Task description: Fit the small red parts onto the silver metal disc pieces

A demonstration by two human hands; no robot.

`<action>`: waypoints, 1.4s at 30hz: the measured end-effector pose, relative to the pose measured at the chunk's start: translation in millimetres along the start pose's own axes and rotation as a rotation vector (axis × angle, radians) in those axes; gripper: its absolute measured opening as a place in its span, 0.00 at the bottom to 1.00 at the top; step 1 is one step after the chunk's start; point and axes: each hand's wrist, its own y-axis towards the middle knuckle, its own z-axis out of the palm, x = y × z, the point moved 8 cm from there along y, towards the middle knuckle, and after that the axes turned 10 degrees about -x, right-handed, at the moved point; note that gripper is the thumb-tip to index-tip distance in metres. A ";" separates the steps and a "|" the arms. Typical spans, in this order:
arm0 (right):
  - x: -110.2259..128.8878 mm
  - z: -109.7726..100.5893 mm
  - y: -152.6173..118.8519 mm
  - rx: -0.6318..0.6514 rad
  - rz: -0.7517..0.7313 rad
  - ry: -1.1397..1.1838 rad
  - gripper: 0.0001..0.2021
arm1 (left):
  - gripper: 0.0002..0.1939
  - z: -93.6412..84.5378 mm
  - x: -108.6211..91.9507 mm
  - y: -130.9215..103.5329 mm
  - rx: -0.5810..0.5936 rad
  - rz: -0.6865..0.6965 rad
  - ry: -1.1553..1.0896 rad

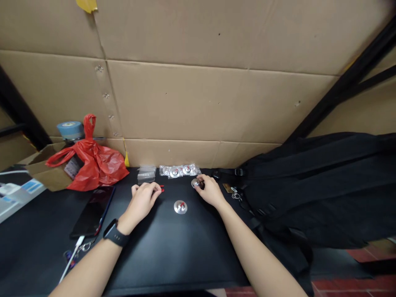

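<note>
Cardboard wall behind a black tabletop, red tiled floor below

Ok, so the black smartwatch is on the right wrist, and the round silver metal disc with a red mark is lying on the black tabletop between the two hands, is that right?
Not quite: the head view shows the black smartwatch on the left wrist. The round silver metal disc with a red mark does lie on the black tabletop between the two hands.

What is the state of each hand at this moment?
Left hand: fingers bent at red pieces, grip unclear.
Right hand: closed on shiny disc.
</note>
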 end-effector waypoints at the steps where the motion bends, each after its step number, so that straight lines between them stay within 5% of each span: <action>1: 1.7 -2.4 0.5 -0.022 0.002 0.051 0.14 | 0.05 -2.1 -1.6 0.5 -0.001 -0.013 -0.019; 10: 43.4 -20.5 -8.6 -0.078 0.067 0.462 0.15 | 0.05 -16.3 -8.1 3.9 -0.044 -0.105 -0.122; 16: 94.0 -14.6 -28.2 0.088 -0.050 0.771 0.17 | 0.06 -18.5 -21.4 0.7 -0.063 -0.088 -0.174; 21: 118.6 -19.7 -40.0 -0.001 -0.128 0.882 0.18 | 0.07 -15.5 -38.5 -4.0 -0.054 -0.062 -0.251; 42: 123.1 -12.8 -46.3 0.119 -0.079 0.896 0.11 | 0.05 -32.8 -54.8 -11.7 -0.269 0.042 -0.177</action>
